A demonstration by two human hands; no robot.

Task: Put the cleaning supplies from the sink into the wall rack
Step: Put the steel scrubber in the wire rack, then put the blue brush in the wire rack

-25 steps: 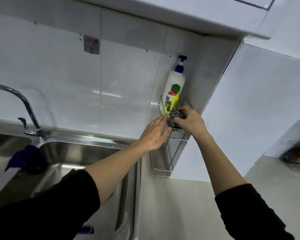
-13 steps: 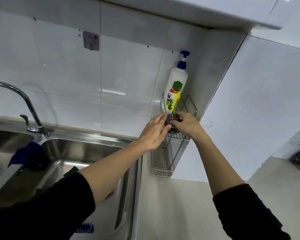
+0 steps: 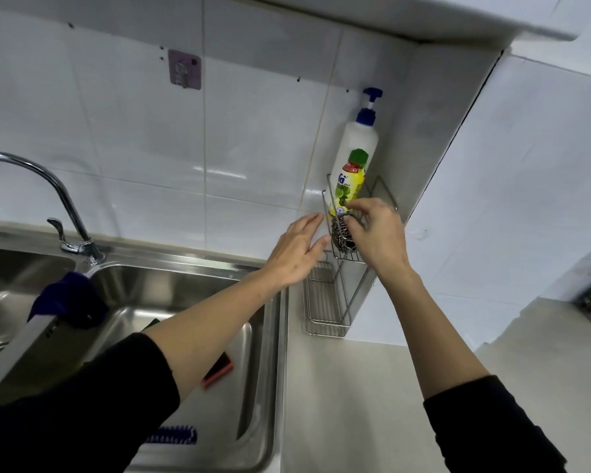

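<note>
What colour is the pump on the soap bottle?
Blue pump on a white soap bottle, head view.

Two bare forearms in pushed-up black sleeves

Black long sleeves are being worn on both arms, each bunched well behind the left hand [image 3: 296, 252] and the right hand [image 3: 377, 240]. The forearms, wrists and fingers are being left uncovered, and both cuffs are being seen as plain and unmarked.

Only partly legible print: large white letters, seemingly "fa", on the yellow label of the pump bottle [image 3: 352, 165] standing in the wall rack [image 3: 350, 257]. Smaller print and red band on that label too blurred to read.
</note>
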